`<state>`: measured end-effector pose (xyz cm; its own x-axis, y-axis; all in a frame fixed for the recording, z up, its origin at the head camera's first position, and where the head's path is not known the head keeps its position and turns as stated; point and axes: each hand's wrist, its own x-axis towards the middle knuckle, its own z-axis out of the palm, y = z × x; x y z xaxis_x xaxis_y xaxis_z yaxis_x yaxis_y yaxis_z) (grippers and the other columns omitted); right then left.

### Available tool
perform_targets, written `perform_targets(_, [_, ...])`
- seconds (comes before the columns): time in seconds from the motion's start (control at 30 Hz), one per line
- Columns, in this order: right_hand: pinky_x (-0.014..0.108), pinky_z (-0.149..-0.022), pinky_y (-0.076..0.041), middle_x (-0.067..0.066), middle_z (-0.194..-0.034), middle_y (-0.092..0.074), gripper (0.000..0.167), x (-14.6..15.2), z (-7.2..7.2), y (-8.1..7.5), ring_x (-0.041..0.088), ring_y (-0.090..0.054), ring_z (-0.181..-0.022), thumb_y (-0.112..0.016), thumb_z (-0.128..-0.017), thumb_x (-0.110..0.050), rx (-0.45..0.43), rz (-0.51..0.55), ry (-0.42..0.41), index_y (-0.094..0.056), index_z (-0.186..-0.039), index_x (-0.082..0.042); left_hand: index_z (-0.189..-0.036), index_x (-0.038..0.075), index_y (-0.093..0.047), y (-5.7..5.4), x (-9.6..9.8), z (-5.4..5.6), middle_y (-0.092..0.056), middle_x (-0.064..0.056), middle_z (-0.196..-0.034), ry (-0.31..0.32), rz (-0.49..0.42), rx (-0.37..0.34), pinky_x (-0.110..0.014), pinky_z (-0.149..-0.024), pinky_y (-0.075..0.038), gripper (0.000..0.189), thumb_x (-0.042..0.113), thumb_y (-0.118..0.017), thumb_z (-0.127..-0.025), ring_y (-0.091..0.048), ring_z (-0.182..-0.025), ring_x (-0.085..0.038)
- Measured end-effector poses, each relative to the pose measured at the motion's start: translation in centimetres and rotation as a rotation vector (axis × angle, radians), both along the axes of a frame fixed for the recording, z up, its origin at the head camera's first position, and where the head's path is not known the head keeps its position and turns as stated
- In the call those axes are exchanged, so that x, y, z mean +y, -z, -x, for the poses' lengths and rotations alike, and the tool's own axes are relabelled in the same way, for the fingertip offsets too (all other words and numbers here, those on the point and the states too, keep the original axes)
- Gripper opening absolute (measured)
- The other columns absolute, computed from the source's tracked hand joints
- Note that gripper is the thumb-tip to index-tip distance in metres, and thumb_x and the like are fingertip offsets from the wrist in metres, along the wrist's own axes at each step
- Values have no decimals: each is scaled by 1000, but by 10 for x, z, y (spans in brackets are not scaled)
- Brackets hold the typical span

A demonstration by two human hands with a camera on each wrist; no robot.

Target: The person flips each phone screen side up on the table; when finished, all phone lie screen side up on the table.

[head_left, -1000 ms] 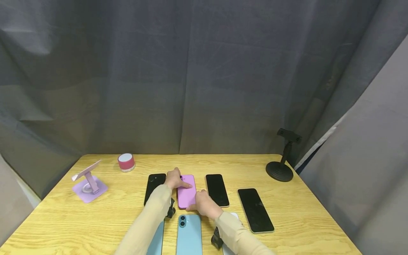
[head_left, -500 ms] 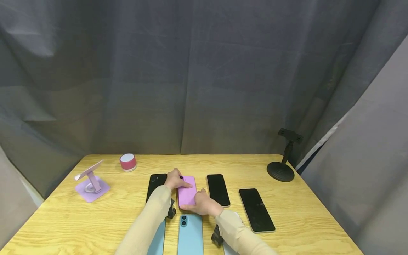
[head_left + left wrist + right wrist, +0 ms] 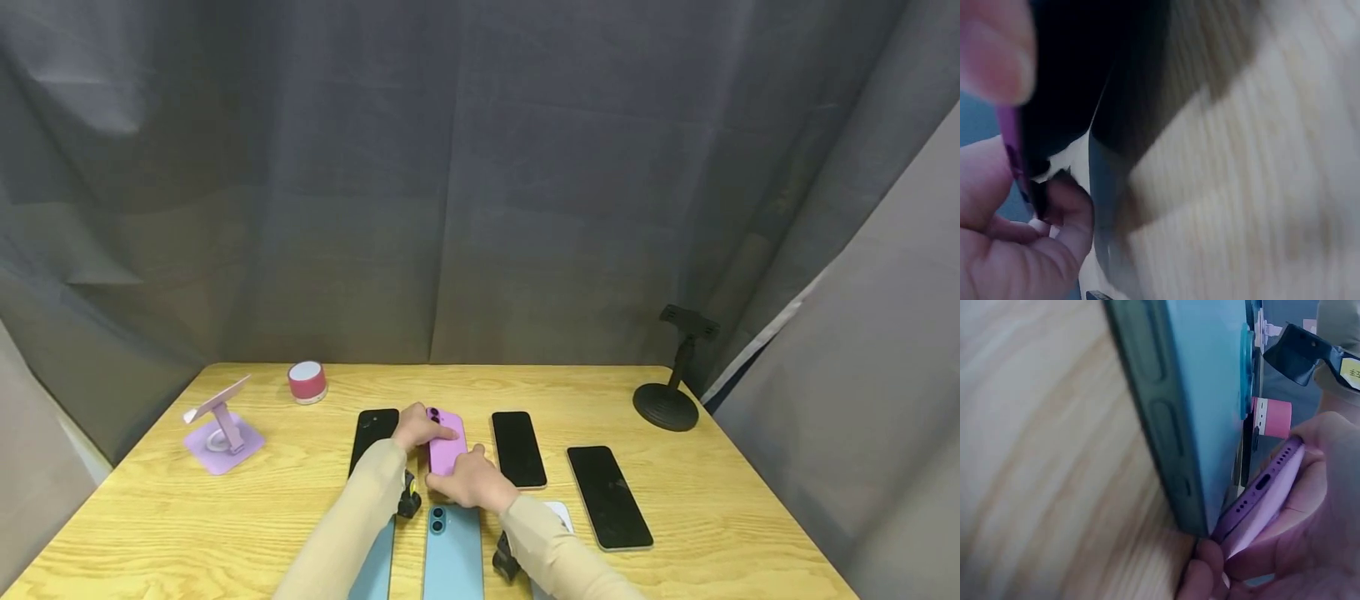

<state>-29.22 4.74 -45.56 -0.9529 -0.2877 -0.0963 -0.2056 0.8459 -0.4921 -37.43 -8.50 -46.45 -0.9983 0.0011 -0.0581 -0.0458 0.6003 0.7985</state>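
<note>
Both of my hands hold a purple phone (image 3: 446,446), back side up, in the middle of the table. My left hand (image 3: 422,427) grips its upper left side, near the camera lenses. At the lower right corner, my right hand (image 3: 476,482) pinches it, thumb toward the bottom edge. The right wrist view shows the purple phone (image 3: 1260,494) tilted, its charging-port edge toward the camera, beside a blue phone (image 3: 1200,412). That blue phone (image 3: 453,554) lies just in front of my hands in the head view. Part of the purple phone is hidden by fingers.
A black phone (image 3: 375,429) and another blue phone (image 3: 373,567) lie left. Two dark-screened phones (image 3: 519,450) (image 3: 611,500) and a partly covered white phone (image 3: 558,512) lie right. A purple stand (image 3: 225,433), a pink-and-white round object (image 3: 307,383) and a black stand (image 3: 667,404) stand farther back.
The lower end of the purple phone has come up off the table between my hands. My right thumb has shifted slightly up and inward. The whole view has drifted a little.
</note>
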Motion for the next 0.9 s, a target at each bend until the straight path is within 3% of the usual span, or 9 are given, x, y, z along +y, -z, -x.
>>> perform_targets(0.07, [29,-47,-37,5,-52,-53,42,1,0,0,20,-49,-48,-51,-79,-46,-5,9,-5,-49,-52,-13,-105,-9,-54,1,1,0,-57,-15,-89,11,-48,12,-31,-71,-52,55,20,-84,-70,-55,-79,-22])
perform_targets(0.13, [29,-48,-36,3,-52,-52,43,4,0,0,20,-49,-52,-49,-80,-46,-8,30,-14,-48,-52,-14,-113,-11,-51,1,2,0,-59,-20,-97,37,-153,2,-35,-78,-55,55,15,-80,-73,-58,-86,-26])
perform_targets(0.3, [30,-54,-37,3,-57,-55,41,11,1,-4,21,-47,-69,-51,-83,-46,-4,125,-59,-52,-60,-12,-123,-10,-42,3,2,4,-53,-24,-111,127,-547,-137,-42,-90,-53,49,-2,-63,-79,-57,-98,-30])
perform_targets(0.4, [30,-57,-39,5,-67,-56,40,16,2,-5,21,-46,-76,-53,-84,-47,-14,152,-97,-57,-75,-9,-124,-9,-40,3,0,7,-51,-19,-107,178,-696,-207,-39,-86,-54,48,-7,-54,-79,-54,-94,-27])
perform_targets(0.5, [31,-60,-40,8,-81,-52,45,21,3,-6,21,-45,-80,-55,-84,-49,-54,159,-119,-57,-89,-4,-122,-6,-41,3,-5,7,-51,-12,-100,232,-779,-243,-32,-79,-53,46,-6,-50,-77,-54,-87,-21])
perform_targets(0.6, [32,-62,-39,9,-87,-47,45,25,4,-7,21,-43,-82,-55,-84,-47,-80,176,-154,-57,-94,-3,-121,-2,-38,1,-10,6,-54,-11,-100,339,-848,-263,-31,-78,-51,45,-1,-49,-77,-56,-86,-19])
perform_targets(0.77, [25,-57,-38,9,-83,-51,37,33,6,-7,17,-49,-74,-54,-86,-41,-120,257,-204,-58,-96,-6,-131,1,-33,-3,-21,1,-55,-24,-121,520,-920,-270,-43,-90,-52,51,12,-56,-86,-62,-103,-28])
perform_targets(0.9, [21,-48,-37,11,-79,-66,40,41,6,-10,14,-59,-65,-51,-88,-35,-154,319,-246,-63,-105,0,-126,6,-39,-5,-21,1,-57,-22,-118,502,-879,-270,-49,-97,-47,39,16,-57,-93,-61,-107,-29])
